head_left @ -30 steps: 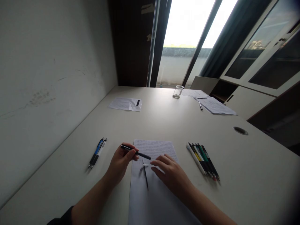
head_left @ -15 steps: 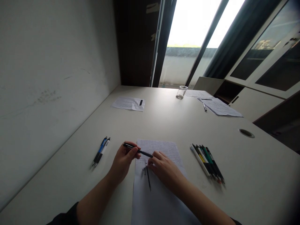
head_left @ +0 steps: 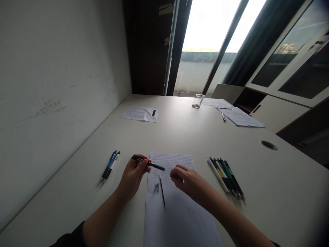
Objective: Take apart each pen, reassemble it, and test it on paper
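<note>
My left hand (head_left: 133, 175) is closed round a black pen barrel (head_left: 148, 163), held level above the top left corner of a handwritten sheet of paper (head_left: 177, 212). Just right of the barrel's tip, my right hand (head_left: 189, 181) hovers over the sheet with its fingers pinched together; what they hold is too small to name. On the paper between my hands lie a thin dark refill (head_left: 162, 191) and a tiny light part (head_left: 156, 186).
Two pens (head_left: 109, 167) lie left of me on the white desk (head_left: 180, 133). A row of several pens (head_left: 226, 176) lies to the right. Farther off are a folded paper (head_left: 141, 113), a glass jar (head_left: 198, 101), more papers with a pen (head_left: 238, 116), and a cable hole (head_left: 268, 145).
My right hand has lifted off the paper beside the refill and drawn its fingers into a pinch near the pen's tip. My left hand kept hold of the barrel.
</note>
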### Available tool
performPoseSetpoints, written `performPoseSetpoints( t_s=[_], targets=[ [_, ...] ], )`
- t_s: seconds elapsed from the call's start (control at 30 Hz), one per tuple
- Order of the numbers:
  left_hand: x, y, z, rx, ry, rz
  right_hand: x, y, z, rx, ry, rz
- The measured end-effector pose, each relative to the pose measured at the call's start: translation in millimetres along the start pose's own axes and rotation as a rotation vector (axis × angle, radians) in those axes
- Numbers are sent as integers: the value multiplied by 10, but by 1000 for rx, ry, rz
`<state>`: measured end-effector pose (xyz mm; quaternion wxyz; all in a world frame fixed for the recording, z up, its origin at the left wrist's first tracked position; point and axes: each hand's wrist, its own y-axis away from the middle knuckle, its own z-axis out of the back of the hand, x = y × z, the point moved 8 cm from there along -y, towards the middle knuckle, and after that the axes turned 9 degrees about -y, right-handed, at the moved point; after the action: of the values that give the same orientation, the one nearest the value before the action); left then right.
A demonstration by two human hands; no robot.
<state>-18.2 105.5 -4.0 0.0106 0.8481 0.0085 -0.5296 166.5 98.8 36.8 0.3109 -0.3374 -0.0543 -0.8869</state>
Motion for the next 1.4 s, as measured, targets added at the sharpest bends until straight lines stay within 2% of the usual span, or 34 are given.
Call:
performPoseSetpoints(
  t_s=[0.13, 0.27, 0.53, 0.87, 1.07, 1.27, 1.4],
  targets=[
    [34, -9, 21, 9, 1, -1, 36, 35, -33, 125, 8, -41],
    [42, -7, 26, 9, -3, -3, 77, 53, -144, 168, 62, -36],
    [49, 1, 24, 33, 3, -10, 107, 38, -207, 183, 11, -45],
    [39, 7, 16, 35, -4, -5, -4, 32, -212, 155, -76, -83],
    [51, 0, 25, 31, 7, 6, -35, 32, -121, 157, -93, -113],
    [73, -12, 37, 31, 17, 8, -179, 42, 25, 117, -128, -148],
    [82, -5, 52, 34, 15, 9, -255, 28, -72, 115, -108, -179]
  ],
)
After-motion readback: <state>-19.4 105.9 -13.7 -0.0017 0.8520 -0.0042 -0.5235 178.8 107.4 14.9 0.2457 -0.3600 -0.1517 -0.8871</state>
